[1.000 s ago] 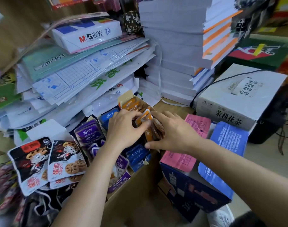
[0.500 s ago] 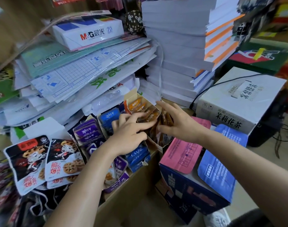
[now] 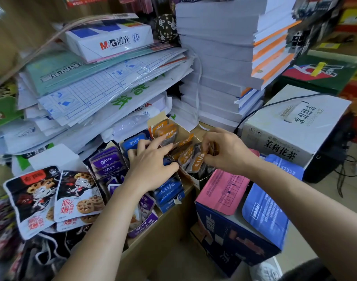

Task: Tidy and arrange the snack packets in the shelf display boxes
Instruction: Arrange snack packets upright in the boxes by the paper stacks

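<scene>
Head view: the right hand [image 3: 228,153] has its grip pinching an orange packet [image 3: 199,160] in the cardboard display box [image 3: 184,131]. The left hand [image 3: 151,165], grip spread, touches the rear packets [image 3: 163,128]. Straightening the orange row seems to be the step in hand; next, the pinched packet needs seating upright.

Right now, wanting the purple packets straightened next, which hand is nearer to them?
Left. The left hand lies over the blue packets just right of the purple packets; the right hand pinches an orange packet farther right.
</scene>
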